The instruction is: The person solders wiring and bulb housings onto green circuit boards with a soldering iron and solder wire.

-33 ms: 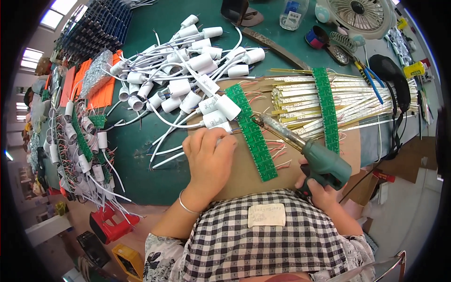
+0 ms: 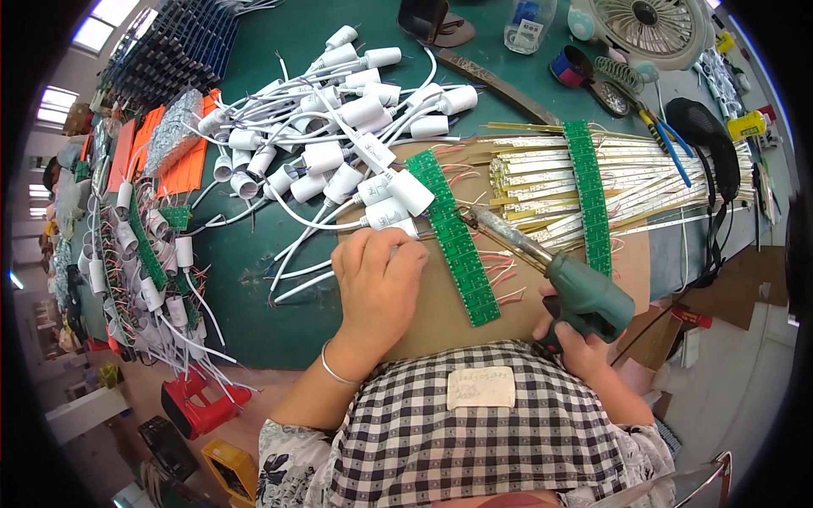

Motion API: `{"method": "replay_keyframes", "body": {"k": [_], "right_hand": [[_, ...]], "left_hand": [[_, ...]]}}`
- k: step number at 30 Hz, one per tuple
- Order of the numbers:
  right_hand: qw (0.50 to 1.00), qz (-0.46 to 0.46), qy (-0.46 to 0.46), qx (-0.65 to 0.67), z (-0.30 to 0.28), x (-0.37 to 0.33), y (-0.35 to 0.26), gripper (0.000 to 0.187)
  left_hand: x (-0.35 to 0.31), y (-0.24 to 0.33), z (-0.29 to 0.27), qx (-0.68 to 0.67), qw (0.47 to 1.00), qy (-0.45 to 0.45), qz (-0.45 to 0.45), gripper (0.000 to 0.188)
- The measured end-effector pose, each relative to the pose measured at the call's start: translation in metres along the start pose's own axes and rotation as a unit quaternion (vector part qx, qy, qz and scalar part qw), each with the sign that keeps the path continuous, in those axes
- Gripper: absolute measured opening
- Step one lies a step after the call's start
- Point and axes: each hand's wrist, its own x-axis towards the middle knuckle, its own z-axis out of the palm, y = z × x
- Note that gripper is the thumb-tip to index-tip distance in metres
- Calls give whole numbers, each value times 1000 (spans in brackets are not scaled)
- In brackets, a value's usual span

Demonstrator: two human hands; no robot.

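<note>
My right hand (image 2: 580,343) is wrapped round the grip of a green soldering gun (image 2: 593,292). Its metal barrel points left, with the tip over a green circuit board strip (image 2: 461,254) that has thin red and white wires along its right side. At the left edge of that strip, my left hand (image 2: 381,275) pinches what looks like a lamp holder's cable, mostly hidden by the fingers. White lamp holders (image 2: 385,212) lie just beyond those fingertips. A second green board strip (image 2: 589,199) lies across a bundle of pale LED strips (image 2: 533,182) to the right.
Cardboard (image 2: 402,326) lies under the boards. A heap of white lamp holders (image 2: 339,110) with cables covers the back left. A metal bar (image 2: 500,85), fan (image 2: 648,34), solder spool (image 2: 572,66) and blue-handled pliers (image 2: 673,148) stand behind. A red stool (image 2: 199,402) is below left.
</note>
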Motion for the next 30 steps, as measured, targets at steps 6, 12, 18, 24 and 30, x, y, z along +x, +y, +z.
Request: {"method": "replay_keyframes", "body": {"k": [6,12,18,24,30], "right_hand": [[998,3,35,44,1,-7,1,58],[999,17,16,32,1,-4,-2,59],[999,-14,9,37,-1,-4,2,58],[1000,-13,6,25,-1,-5,-2,57],[999,-9,2,32,-2,-7,-1,56]], "left_hand": [[-8,-7,2,-59,998,-19,7,33],[-14,1,-4,-126,991,-35,-23,30],[-26,3,-9,-91,991,-79,-59,25],[-21,-7,-2,-73,996,-45,-22,20],[2,-1,11,-34,998,-43,-16,19]]}}
